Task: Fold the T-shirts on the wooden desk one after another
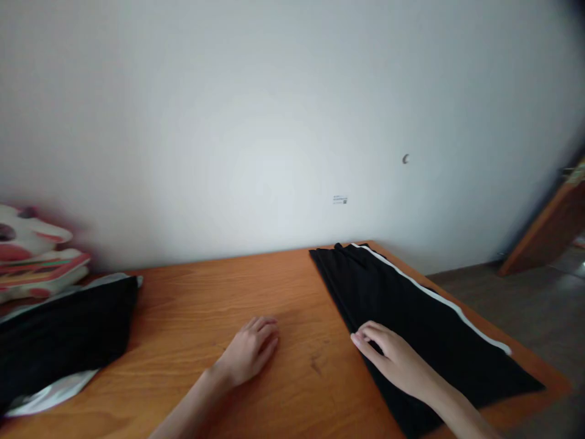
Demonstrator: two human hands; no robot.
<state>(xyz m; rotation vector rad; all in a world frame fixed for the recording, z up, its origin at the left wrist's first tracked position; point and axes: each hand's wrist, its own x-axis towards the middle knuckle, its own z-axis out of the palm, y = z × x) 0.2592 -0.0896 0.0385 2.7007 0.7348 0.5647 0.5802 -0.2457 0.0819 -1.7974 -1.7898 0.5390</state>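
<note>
A black garment with a long white stripe (434, 323) lies spread over the right part of the wooden table, its kind not clear from this view. At its left edge is my right hand (395, 360), with thumb and index finger brought together on the fabric. To the left, my left hand (251, 350) rests on the bare wood, holding nothing. Its fingers are loosely bent and the thumb stands apart from them.
The wooden table (205, 299) meets a pale wall (256, 134). At the left, a black cloth (86, 329) lies over something whitish, beside a white and red plush-like object (36, 256). Past the table's right edge are dark floor and a wooden door (548, 225).
</note>
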